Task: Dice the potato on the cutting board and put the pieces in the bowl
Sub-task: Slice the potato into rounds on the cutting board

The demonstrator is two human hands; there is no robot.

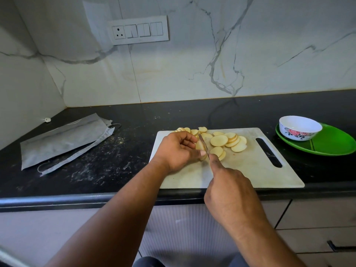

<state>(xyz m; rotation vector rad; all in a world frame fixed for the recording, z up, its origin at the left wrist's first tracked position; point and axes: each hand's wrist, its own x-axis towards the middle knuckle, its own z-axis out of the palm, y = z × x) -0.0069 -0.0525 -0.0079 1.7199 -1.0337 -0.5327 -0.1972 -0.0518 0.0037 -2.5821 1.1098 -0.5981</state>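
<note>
left hand [178, 150] pinches potato slices [200, 146]; right hand [229, 191] grips knife [203, 144], handle hidden.

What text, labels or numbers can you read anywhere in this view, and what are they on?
None can be read.
The bowl carries a flower pattern, no words.
The switch panel on the wall shows a socket and switches, no legible marking.
The cutting board, green plate and grey bag show no print.

Both forearms are bare, with no sleeves in view. The left hand [178, 149] and right hand [229, 191] wear no gloves. Dark trousers show at the bottom edge.
</note>
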